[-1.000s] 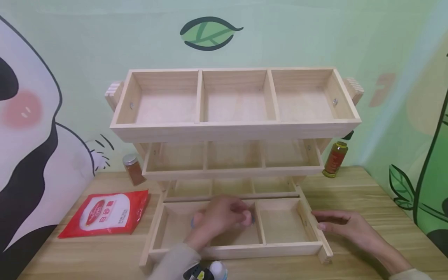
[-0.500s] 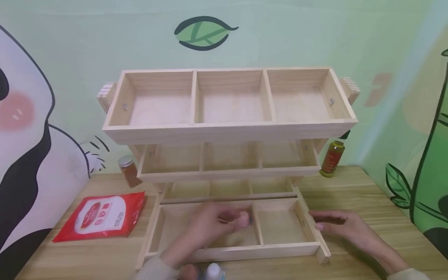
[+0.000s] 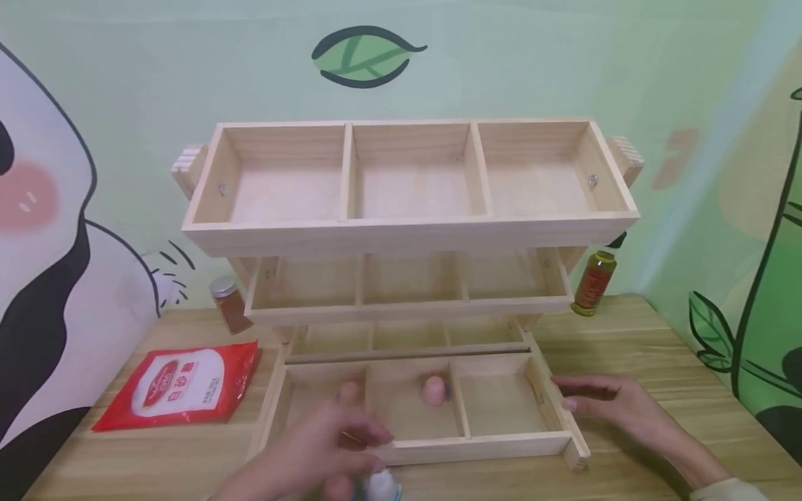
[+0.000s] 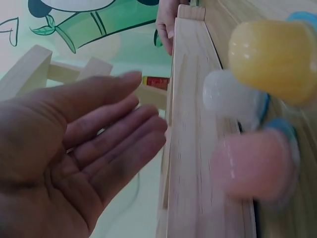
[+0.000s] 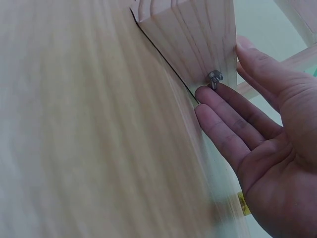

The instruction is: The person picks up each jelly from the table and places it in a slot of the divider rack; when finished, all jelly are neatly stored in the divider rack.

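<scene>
The left hand (image 3: pixel 319 437) spreads loose, empty fingers; the right hand (image 3: pixel 620 403) rests extended fingertips against the wooden rack (image 3: pixel 407 240). Between them, in its bottom tray, sits a pink, apparently jelly-filled cup (image 3: pixel 434 391).

I see the upright wooden rack (image 3: pixel 410 236) — a pink cup (image 3: pixel 434 391) in its bottom-middle compartment (image 3: pixel 410 421); yellow cup (image 4: pixel 272 59), white cup (image 4: pixel 230 94) nearer.

Left hand (image 4: pixel 84 148) hovers, relaxed, by the rack (image 4: pixel 190 99); pink cup (image 4: pixel 250 166), white cup (image 4: pixel 228 96) and yellow cup (image 4: pixel 272 59) stand on its near side.
</scene>
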{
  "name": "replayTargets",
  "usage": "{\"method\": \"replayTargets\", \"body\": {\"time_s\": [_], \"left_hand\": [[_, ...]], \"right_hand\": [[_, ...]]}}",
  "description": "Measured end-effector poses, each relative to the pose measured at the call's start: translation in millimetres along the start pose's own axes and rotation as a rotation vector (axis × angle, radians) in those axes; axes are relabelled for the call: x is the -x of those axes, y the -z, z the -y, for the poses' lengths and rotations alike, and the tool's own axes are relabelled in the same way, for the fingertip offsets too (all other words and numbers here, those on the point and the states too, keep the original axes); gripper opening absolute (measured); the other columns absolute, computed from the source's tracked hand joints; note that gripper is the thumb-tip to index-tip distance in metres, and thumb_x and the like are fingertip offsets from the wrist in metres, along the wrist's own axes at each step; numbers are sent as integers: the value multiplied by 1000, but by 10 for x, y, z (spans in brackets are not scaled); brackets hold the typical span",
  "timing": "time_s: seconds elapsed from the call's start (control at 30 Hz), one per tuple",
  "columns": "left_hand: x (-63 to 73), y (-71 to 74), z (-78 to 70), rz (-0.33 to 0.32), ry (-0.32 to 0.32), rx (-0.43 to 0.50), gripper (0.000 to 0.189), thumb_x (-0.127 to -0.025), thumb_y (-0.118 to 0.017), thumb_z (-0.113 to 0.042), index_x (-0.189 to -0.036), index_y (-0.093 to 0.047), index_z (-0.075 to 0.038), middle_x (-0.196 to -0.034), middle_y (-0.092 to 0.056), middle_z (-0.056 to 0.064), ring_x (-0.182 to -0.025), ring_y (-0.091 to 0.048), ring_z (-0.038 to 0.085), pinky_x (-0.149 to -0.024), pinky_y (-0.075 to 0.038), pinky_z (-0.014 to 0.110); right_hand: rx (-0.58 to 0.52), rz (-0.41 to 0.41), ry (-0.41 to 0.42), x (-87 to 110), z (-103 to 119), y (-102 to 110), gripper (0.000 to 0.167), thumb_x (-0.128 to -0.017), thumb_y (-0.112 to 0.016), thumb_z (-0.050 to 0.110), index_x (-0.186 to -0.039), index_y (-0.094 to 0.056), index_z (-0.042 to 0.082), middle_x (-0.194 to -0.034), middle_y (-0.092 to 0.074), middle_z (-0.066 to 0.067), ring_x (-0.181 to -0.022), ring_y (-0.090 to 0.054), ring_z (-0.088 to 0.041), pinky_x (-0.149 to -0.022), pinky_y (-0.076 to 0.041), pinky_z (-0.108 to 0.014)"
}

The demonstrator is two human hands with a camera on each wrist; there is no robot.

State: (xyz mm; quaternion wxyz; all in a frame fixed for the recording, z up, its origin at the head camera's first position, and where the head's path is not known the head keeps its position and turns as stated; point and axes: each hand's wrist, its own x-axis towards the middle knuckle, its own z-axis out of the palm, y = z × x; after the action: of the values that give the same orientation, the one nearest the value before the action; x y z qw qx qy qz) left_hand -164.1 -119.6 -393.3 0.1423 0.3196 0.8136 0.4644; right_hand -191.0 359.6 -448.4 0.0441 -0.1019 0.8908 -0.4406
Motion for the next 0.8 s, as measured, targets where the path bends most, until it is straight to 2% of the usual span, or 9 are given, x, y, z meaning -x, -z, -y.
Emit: {"method": "replayTargets", "body": {"time_s": [0.07,0.2,0.23,0.3,0.33,0.4,0.67,0.73,0.8], "left_hand": [[97,36,14,67,58,88,21,-91,-85,-9,-112,-82,-9,-101,-77,-4,-93,-72,14,-87,-60,26],[266,100,76,150,127,168,20,-96,-79,-8,-116,-82,-11,-104,-78,-1,-90,-72,15,-83,-60,24],[305,116,89,168,157,199,20,-97,-78,-9,-117,-82,-13,-105,-78,-1,-90,-72,15,-83,-60,24],[368,146,121,189,162,233,18,-99,-76,-11,-117,-81,-12,-106,-78,3,-92,-72,18,-83,-60,25],[402,164,130,200,197,269,18,-100,-76,-14,-117,-81,-13,-107,-78,5,-94,-73,21,-84,-60,25],[460,182,148,224,221,327,18,-100,-76,-18,-118,-80,-13,-110,-78,8,-97,-73,26,-84,-61,27],[614,218,157,270,209,428,26,-98,-79,-22,-123,-78,-13,-119,-77,12,-104,-74,34,-88,-62,34],[631,209,137,268,257,496,26,-101,-76,-22,-124,-77,-10,-123,-75,15,-108,-72,36,-89,-62,35],[640,185,118,266,372,666,35,-104,-71,-25,-134,-70,-6,-132,-70,17,-117,-69,37,-95,-60,37]], "right_hand": [[8,-4,0,-2,6,-6,38,-100,-76,33,-135,-74,16,-136,-71,-4,-123,-60,-5,-96,-48,-25],[30,-21,-11,-5,13,-18,38,-99,-77,34,-134,-75,17,-135,-72,-3,-123,-60,-5,-96,-48,-24],[37,-26,-16,-6,13,-20,39,-99,-78,34,-133,-75,17,-135,-72,-3,-123,-60,-5,-96,-47,-24],[52,-36,-26,-8,16,-23,39,-98,-78,36,-133,-76,18,-134,-72,-3,-123,-61,-7,-97,-47,-25],[54,-40,-27,-7,17,-24,39,-98,-79,35,-133,-76,19,-134,-72,-2,-123,-61,-6,-97,-47,-24],[55,-45,-29,-7,22,-27,38,-98,-79,36,-132,-76,19,-134,-72,-2,-122,-60,-5,-96,-47,-24],[38,-51,9,-9,17,-37,37,-98,-79,31,-132,-76,16,-132,-73,-2,-120,-60,-1,-94,-47,-20],[37,-49,10,-9,21,-34,36,-99,-79,30,-132,-76,16,-132,-73,-2,-120,-60,-1,-94,-48,-20],[35,-46,3,-9,26,-30,37,-99,-78,31,-133,-76,16,-133,-73,-3,-120,-60,0,-94,-47,-20]]}}
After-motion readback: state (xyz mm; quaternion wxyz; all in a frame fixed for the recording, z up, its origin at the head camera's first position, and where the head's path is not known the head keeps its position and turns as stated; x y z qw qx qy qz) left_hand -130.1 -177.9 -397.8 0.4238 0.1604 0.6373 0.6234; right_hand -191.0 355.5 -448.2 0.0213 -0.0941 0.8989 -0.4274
